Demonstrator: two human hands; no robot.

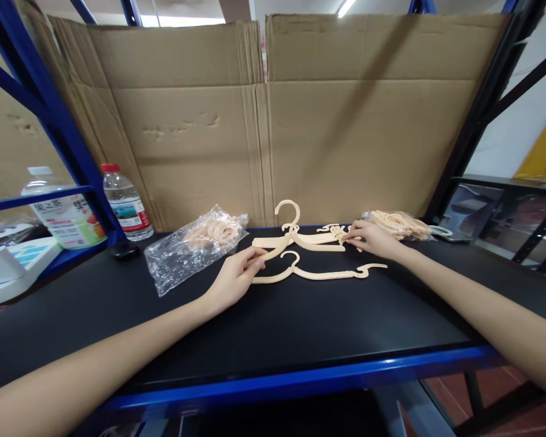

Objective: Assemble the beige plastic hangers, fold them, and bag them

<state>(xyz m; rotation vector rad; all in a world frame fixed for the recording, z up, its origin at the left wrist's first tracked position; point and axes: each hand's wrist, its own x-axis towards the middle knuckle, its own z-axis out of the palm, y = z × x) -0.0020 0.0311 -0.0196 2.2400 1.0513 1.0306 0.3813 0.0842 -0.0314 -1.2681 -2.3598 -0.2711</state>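
My left hand [236, 274] is closed around the left arm of a cream plastic hanger [318, 246], whose hook stands up above the table. Just in front of it lies a second cream hanger [323, 275], with a small hooked piece [370, 268] at its right end. Behind the held hanger, more cream hanger parts [266, 242] lie on the table. My right hand [370, 238] has its fingertips pinched together at a small heap of cream hook pieces [337, 231], by the held hanger's right end. What lies between those fingertips is too small to make out.
A clear plastic bag [173, 261] with cream pieces lies on the left of the black table [300, 328]. Another bag of cream parts [398, 223] sits behind my right hand. A red-capped water bottle [126, 206] and a black mouse [124, 250] stand at left. Cardboard [186, 139] walls the back.
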